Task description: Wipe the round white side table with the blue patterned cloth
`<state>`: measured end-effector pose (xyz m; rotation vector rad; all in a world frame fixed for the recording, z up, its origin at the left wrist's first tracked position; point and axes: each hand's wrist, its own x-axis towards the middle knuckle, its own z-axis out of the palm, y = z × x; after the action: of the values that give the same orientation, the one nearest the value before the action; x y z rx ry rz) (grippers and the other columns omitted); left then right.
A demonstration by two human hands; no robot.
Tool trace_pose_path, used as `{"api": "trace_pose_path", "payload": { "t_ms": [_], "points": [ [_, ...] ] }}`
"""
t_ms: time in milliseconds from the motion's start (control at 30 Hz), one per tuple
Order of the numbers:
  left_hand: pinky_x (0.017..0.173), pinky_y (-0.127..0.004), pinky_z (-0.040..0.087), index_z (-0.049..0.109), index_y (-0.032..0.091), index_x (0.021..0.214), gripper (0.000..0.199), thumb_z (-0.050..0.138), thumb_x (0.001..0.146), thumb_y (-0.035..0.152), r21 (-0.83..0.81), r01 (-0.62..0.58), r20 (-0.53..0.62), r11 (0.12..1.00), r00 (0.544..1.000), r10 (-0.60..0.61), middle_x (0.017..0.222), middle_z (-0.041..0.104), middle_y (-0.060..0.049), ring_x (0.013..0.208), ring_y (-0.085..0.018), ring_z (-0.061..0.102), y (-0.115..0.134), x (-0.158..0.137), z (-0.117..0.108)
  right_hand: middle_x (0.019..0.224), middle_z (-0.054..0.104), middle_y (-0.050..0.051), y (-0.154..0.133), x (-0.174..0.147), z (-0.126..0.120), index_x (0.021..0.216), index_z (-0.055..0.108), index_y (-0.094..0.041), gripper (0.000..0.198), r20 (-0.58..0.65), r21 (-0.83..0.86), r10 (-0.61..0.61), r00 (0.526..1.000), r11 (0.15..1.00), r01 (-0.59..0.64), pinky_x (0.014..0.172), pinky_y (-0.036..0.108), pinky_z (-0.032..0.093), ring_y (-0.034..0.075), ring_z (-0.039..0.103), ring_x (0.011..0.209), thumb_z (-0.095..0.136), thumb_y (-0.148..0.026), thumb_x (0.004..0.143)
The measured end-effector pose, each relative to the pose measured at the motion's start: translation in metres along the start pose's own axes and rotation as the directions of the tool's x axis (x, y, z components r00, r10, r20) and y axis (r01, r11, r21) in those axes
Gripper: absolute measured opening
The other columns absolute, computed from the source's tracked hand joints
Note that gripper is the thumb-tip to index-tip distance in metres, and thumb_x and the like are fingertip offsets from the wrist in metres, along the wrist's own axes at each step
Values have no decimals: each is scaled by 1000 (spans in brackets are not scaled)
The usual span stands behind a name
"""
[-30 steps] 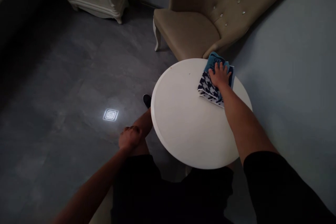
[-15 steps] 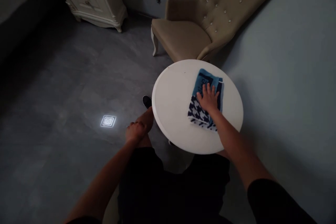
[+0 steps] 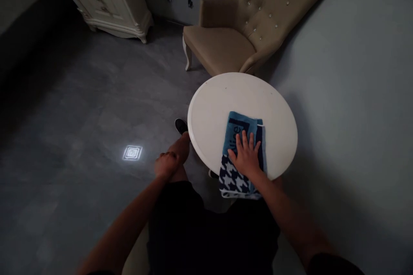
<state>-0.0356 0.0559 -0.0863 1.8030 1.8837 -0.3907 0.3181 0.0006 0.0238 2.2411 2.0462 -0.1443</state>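
Note:
A folded towel (image 3: 234, 137) lies on the round white table (image 3: 206, 107). Its upper part is teal with dark lettering, the lower part navy and white houndstooth. My right hand (image 3: 248, 157) presses flat on top of it with fingers spread, not gripped round it. The towel's near end hangs out past the table's front edge, over my lap. On my left knee rests my left hand (image 3: 166, 164), away from the table and holding nothing; its fingers lie over the knee, their tips in shadow.
Behind the table stands a tan tufted armchair (image 3: 219, 47) against the wall. A white cabinet (image 3: 106, 4) is at the back left. On the grey floor glows a square light pattern (image 3: 132, 153). A wall (image 3: 348, 94) runs along the right.
My right hand has slid the towel toward me and slightly left, so its near end now passes over the table edge. My left hand stays on the knee.

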Motion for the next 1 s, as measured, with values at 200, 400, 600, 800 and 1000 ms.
{"api": "trace_pose_path", "payload": {
  "t_ms": [200, 400, 600, 800, 1000],
  "points": [
    [104, -49, 58, 86, 13, 125, 62, 35, 113, 46, -16, -8, 12, 1000, 1000, 8, 132, 82, -26, 132, -43, 73, -5, 10, 4, 192, 5, 11, 27, 160, -24, 189, 31, -18, 90, 16, 11, 92, 996, 996, -93, 135, 87, 17, 51, 7, 177, 28, -70, 116],
    [105, -48, 59, 87, 14, 120, 60, 36, 113, 46, -24, -7, -4, 1000, 1000, 6, 128, 83, -23, 131, -40, 73, -13, 19, 8, 191, 8, 16, 59, 316, -43, 190, 27, -18, 93, 1, -1, 154, 988, 988, -154, 133, 88, 17, 51, 11, 176, 21, -73, 115],
    [104, -48, 60, 88, 15, 121, 57, 40, 112, 45, -39, 13, 28, 999, 1000, -12, 129, 84, -22, 130, -41, 73, -11, 24, 1, 190, 8, 21, 77, 391, -48, 191, 21, -15, 95, -10, -87, 197, 980, 976, -197, 130, 88, 24, 51, 15, 174, 11, -72, 116],
    [106, -49, 61, 87, 14, 125, 58, 41, 112, 46, -17, 15, 28, 1000, 999, -15, 129, 84, -24, 133, -41, 72, -4, 25, 0, 191, 5, 18, 60, 338, -44, 191, 23, -15, 91, 3, -84, 150, 989, 985, -149, 134, 84, 24, 49, 12, 176, 13, -68, 117],
    [107, -49, 60, 84, 11, 136, 62, 41, 113, 49, -6, 6, 37, 1000, 999, -6, 137, 81, -25, 137, -43, 71, 3, 17, 3, 192, 6, 12, 12, 180, -29, 189, 30, -16, 86, 11, -36, 46, 999, 998, -46, 138, 82, 16, 48, 7, 178, 23, -65, 119]
  ]
}}
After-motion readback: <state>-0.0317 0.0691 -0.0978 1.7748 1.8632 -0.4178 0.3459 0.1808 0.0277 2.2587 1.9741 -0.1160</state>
